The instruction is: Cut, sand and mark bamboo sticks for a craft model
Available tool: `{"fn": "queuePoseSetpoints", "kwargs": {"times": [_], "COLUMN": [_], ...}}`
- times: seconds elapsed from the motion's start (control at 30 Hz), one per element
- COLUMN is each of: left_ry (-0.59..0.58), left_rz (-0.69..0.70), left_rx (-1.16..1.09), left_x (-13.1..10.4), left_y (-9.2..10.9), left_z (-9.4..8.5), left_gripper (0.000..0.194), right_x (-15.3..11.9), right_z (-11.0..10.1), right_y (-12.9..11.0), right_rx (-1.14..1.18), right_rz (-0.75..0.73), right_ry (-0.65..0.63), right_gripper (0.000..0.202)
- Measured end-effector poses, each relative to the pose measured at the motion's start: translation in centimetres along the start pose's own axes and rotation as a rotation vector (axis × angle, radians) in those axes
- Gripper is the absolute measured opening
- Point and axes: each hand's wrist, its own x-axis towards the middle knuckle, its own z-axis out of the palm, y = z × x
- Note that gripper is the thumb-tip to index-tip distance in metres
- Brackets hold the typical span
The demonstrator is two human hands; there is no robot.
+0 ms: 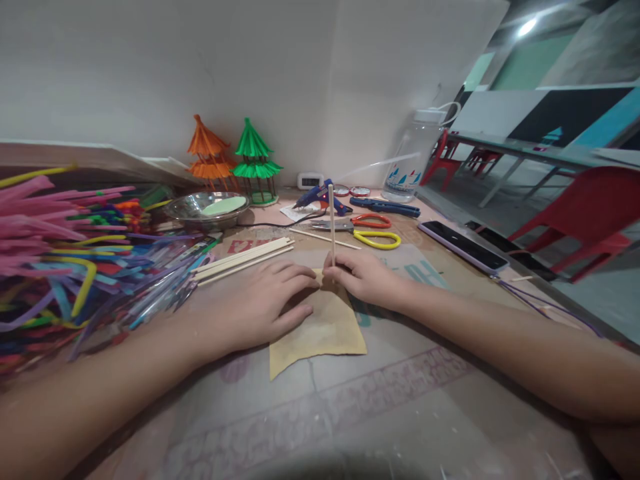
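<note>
Pinched upright in my right hand (363, 275) is a thin wooden stick (331, 213), its lower end down at a tan sheet (320, 333) that looks like sandpaper. The sheet lies flat on the table and has an uneven front edge. My left hand (270, 300) rests over the left part of this sheet, thumb and fingers apart, with nothing in its grasp. Its fingertips lie just left of the stick. Behind my left hand is a bundle of similar wooden sticks (245, 259). The stick's bottom tip is hidden by the right fingers.
Pipe cleaners (55, 253) heap up at the left, beside a metal bowl (187, 210). Orange (207, 150) and green (255, 157) tiered models stand behind. A glue gun (320, 195), scissors (375, 239), pliers (385, 206), water bottle (407, 157) and phone (463, 247) lie or stand beyond my hands.
</note>
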Motion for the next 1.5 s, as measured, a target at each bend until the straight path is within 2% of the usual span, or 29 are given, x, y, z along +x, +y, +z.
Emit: {"fn": "queuePoseSetpoints", "kwargs": {"times": [0.07,0.2,0.37,0.5,0.67,0.77,0.93,1.07,1.2,1.37,1.5], "left_ry": [0.002,0.013,0.025,0.030,0.038,0.027,0.018,0.011,0.022,0.038,0.023], "left_rz": [0.006,0.007,0.014,0.013,0.013,0.012,0.018,0.007,0.012,0.011,0.012], "left_rx": [-0.001,-0.010,-0.021,-0.029,-0.035,-0.029,-0.010,-0.021,-0.035,-0.043,-0.039], "left_x": [-0.08,-0.15,-0.05,-0.10,-0.15,-0.10,-0.10,-0.16,-0.21,-0.16,-0.09], "left_y": [-0.05,-0.13,-0.23,-0.28,-0.29,-0.22,-0.16,-0.27,-0.32,-0.17,-0.17], "left_z": [0.00,0.11,0.30,0.37,0.37,0.33,0.32,0.37,0.40,0.24,0.19], "left_gripper": [0.036,0.036,0.035,0.035,0.035,0.036,0.037,0.037,0.035,0.035,0.035], "right_x": [0.06,0.11,0.05,0.11,0.04,-0.07,-0.12,0.02,0.04,0.02,0.02], "right_z": [0.06,0.08,0.03,0.08,0.07,-0.01,0.05,0.14,0.10,-0.01,-0.01], "right_y": [0.03,0.06,-0.04,0.33,0.33,0.23,0.11,0.27,0.25,0.35,0.26], "right_rx": [0.045,-0.046,0.050,-0.055,0.019,-0.025,0.023,-0.029,0.004,-0.017,0.003], "right_rz": [-0.031,0.003,-0.059,0.003,-0.096,-0.038,-0.081,-0.023,-0.049,0.011,-0.024], "right_ry": [-0.031,0.028,-0.050,0.028,-0.032,0.019,-0.036,0.034,-0.008,0.024,-0.005], "right_gripper": [0.016,0.014,0.016,0.015,0.017,0.016,0.016,0.015,0.017,0.016,0.016]}}
